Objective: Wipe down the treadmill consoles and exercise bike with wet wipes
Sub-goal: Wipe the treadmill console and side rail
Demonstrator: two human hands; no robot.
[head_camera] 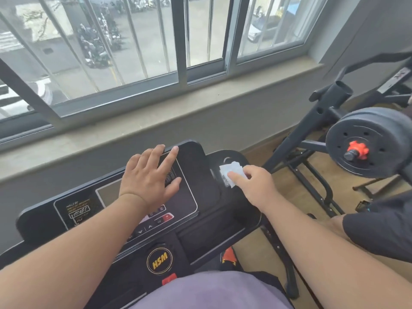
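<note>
Your right hand (pixel 252 186) pinches a small white wipe (pixel 230 172) against the round recess at the right end of the treadmill console (pixel 200 170); your fingers cover the wipe's near edge. Your left hand (pixel 149 177) lies flat and relaxed on the display panel (pixel 187 197), hiding much of it. The buttons below are blurred. To the right, a barbell plate (pixel 367 141) on a black rack (pixel 312 134) is cut off by the frame edge.

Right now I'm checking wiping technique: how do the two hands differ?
The left hand lies flat with spread fingers on the console display and holds nothing; the right hand pinches a white wet wipe at the console's right side pocket. Both touch the same console.
</note>
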